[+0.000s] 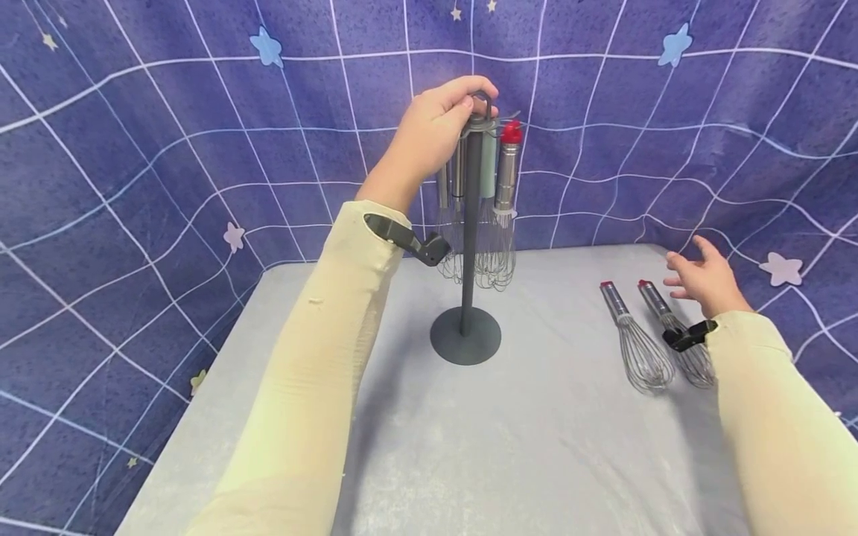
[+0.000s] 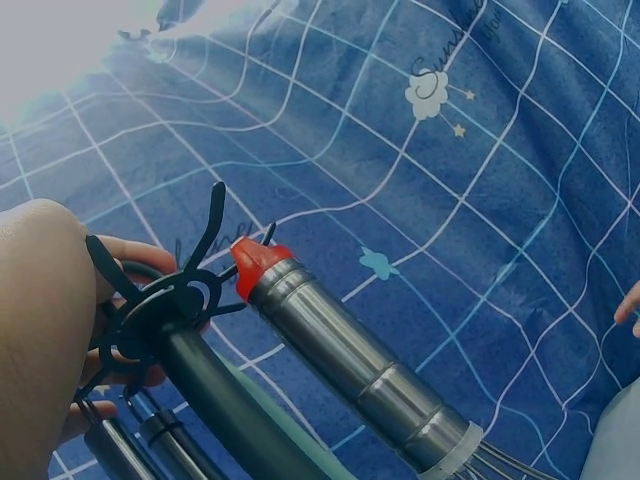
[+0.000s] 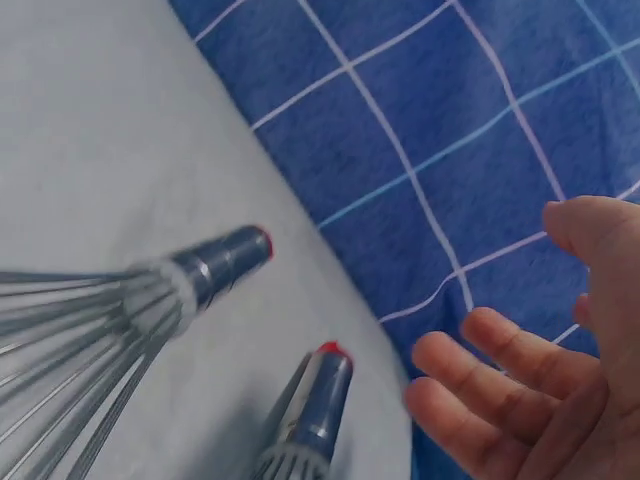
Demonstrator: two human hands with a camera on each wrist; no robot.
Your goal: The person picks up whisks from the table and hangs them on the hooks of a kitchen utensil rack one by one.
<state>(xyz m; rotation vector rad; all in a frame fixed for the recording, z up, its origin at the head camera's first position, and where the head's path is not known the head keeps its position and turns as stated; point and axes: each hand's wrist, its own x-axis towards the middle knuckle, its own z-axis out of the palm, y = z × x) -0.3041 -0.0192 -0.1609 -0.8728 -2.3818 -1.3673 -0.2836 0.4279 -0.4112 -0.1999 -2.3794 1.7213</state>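
Note:
My left hand [image 1: 436, 126] grips the top loop of a dark grey rotating-hook utensil stand [image 1: 472, 231], its fingers around the loop. From the hooks hang several whisks, among them a red-tipped steel-handled whisk [image 1: 507, 175] and one with a pale green handle [image 1: 488, 167]. The left wrist view shows the red tip [image 2: 263, 268] beside the hooks. My right hand [image 1: 712, 284] hovers with spread fingers over the right side of the table, holding nothing. Below it lie two red-ended whisks, a nearer-left whisk [image 1: 623, 320] and a right whisk [image 1: 655, 301], partly hidden by the wrist camera.
A pale grey cloth covers the table [image 1: 509, 447]. The stand's round base [image 1: 465, 350] rests near its middle. Behind and at the sides hangs a blue checked curtain [image 1: 322, 97] with stars.

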